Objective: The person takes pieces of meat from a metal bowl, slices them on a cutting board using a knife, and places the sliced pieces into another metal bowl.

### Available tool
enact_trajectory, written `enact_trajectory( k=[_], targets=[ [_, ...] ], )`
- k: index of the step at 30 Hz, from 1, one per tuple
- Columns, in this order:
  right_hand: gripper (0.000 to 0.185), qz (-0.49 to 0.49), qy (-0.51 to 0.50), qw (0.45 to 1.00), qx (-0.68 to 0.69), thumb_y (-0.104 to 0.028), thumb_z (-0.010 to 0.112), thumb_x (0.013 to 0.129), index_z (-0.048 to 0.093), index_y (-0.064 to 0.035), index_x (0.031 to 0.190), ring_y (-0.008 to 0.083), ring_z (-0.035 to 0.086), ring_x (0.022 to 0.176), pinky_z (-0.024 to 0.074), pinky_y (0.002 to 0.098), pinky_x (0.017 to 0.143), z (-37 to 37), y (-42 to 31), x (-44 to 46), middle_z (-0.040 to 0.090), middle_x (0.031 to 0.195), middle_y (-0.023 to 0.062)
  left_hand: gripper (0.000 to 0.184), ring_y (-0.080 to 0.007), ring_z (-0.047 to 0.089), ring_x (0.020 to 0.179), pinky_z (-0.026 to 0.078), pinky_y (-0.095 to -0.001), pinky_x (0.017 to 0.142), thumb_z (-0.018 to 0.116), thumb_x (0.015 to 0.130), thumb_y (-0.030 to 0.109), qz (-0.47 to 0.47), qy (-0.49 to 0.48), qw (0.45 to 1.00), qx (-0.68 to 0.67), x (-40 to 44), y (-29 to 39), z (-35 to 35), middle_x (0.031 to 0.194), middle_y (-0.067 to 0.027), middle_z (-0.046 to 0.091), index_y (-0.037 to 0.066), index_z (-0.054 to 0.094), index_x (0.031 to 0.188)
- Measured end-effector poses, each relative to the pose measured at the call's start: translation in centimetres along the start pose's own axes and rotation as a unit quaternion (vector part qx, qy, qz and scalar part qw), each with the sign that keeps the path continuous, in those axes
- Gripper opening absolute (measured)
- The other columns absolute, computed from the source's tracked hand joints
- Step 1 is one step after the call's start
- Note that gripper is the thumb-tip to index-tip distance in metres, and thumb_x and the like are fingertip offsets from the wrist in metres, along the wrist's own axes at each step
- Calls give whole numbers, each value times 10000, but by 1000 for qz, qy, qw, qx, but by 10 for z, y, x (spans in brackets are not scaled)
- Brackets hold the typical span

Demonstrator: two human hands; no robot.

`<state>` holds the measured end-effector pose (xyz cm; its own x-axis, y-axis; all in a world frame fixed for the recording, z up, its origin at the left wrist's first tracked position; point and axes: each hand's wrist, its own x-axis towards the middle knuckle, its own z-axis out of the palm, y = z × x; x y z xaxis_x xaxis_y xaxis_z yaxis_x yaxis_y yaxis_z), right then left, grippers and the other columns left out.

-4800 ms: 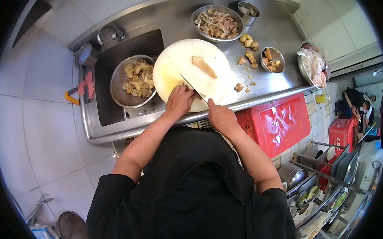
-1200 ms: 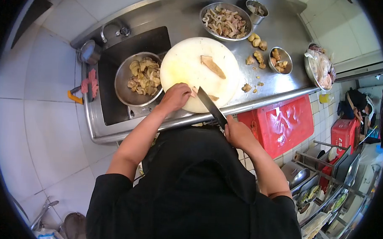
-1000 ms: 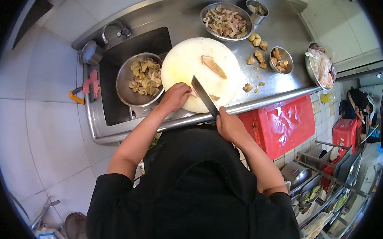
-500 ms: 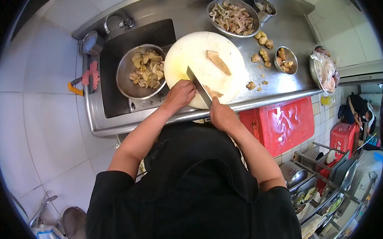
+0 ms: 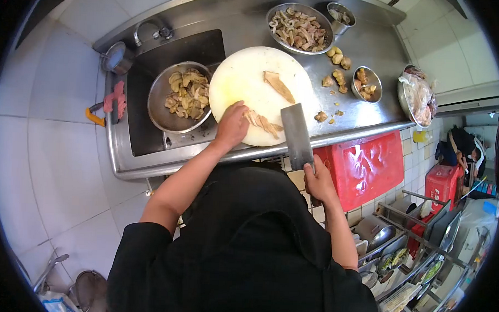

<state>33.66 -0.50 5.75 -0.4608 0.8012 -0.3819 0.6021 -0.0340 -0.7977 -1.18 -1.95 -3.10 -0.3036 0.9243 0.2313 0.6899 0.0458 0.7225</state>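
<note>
One cleaver [image 5: 297, 135], one round white board [image 5: 239, 67] on the steel surface [image 5: 227, 15]; two tan items on the board, an uncut piece [image 5: 279, 88] and a sliced strip [image 5: 262, 124]. Versus half a second ago, your right hand [image 5: 318, 181], fingers clamped round the handle, has swung the cleaver off the strip toward the board's right edge; your left hand [image 5: 232, 124] stays by its left end, pinching or not, can't tell. Strip lies near the board's front, pale, fanned into thin leaning slices.
</note>
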Motion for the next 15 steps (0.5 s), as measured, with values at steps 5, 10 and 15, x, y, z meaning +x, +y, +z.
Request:
enact_trajectory(
  k=[5, 10, 15],
  targets=[
    [184, 139, -50, 961, 232, -172, 496, 1142, 541, -105, 1307, 146, 498, 463, 451, 321, 435, 2, 23, 5, 501, 661, 17, 621, -516, 319, 1525, 217, -598, 1291, 716, 988, 343, -6, -74, 994, 78, -3, 57, 44, 1625, -361, 357, -35, 546, 1450],
    [221, 100, -81, 967, 218, -212, 515, 1137, 547, -79, 1311, 131, 515, 479, 448, 322, 446, 33, 18, 30, 517, 648, 12, 588, -543, 337, 1489, 269, -600, 1258, 662, 1029, 261, -17, -19, 1000, 11, 7, 74, 83, 1630, -358, 336, -34, 443, 1488],
    [169, 92, -127, 964, 216, -227, 524, 1131, 518, -80, 1215, 149, 528, 460, 433, 323, 431, 32, -6, 62, 525, 663, 22, 415, -496, 380, 1486, 318, -526, 1256, 580, 1028, 79, -76, 103, 985, -114, 30, 70, 115, 1609, -325, 394, -27, 503, 1422]
  ],
)
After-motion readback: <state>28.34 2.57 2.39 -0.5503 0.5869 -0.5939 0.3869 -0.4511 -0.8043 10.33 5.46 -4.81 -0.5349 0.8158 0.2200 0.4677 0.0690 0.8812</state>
